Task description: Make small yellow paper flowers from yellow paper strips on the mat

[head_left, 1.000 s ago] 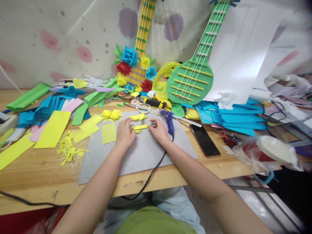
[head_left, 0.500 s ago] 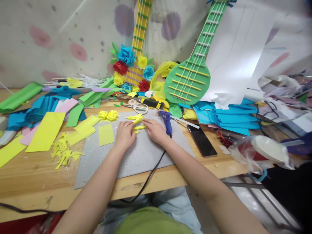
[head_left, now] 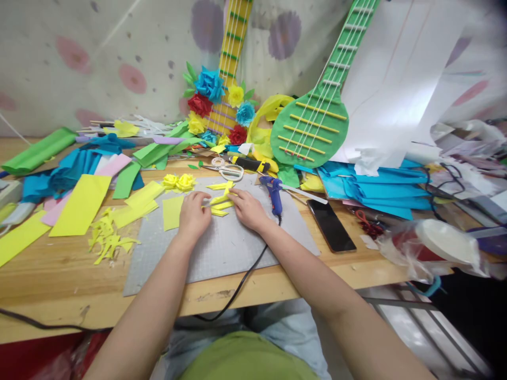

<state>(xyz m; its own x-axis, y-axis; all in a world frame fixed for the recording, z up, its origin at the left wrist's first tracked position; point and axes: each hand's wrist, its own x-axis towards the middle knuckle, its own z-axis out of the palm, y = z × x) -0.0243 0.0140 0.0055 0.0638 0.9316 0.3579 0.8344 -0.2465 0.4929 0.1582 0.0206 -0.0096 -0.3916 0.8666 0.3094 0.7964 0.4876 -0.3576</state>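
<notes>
Left grip, right grip half-curled at yellow strips

Around the cutting mat's centre, folded paper strips lie at twelve, between the left hand and right hand; the glue gun rests on the mat at two. Beyond it, the smartphone sits at three, paper scraps at nine. Scissors lie by its far edge at twelve, before the model guitar; the model banjo stands at one.
</notes>
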